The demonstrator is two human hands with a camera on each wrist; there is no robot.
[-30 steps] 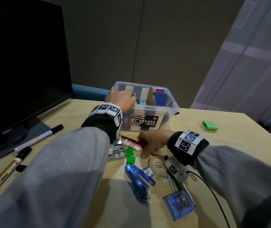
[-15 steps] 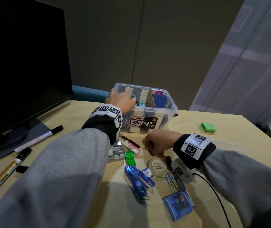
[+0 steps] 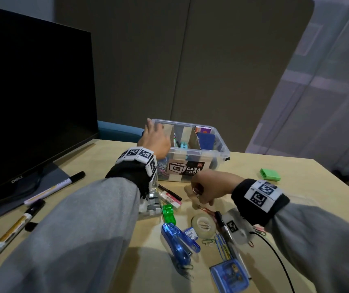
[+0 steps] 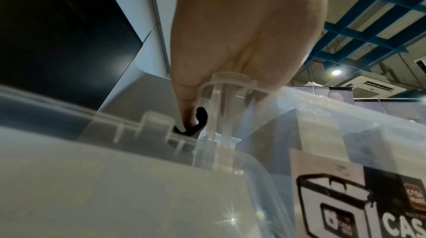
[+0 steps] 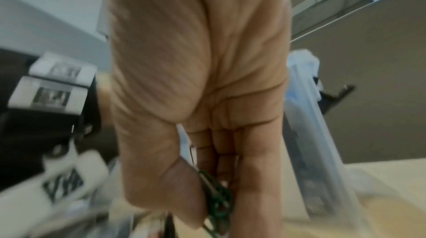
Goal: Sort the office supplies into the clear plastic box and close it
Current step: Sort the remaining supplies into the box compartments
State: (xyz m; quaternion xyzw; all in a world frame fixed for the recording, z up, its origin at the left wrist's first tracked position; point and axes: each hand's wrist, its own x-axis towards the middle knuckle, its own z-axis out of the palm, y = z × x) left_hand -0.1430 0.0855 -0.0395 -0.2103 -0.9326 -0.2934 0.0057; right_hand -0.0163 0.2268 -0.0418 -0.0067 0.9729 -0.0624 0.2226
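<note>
Nearest, stapler, tape and loose clips still litter the desk. The right hand has lifted off it, fingers now pinching green clips, presumably bound for the box beyond, which the left hand still steadies, fingers curled over its rim.

Right hand lifted paper clips.
</note>
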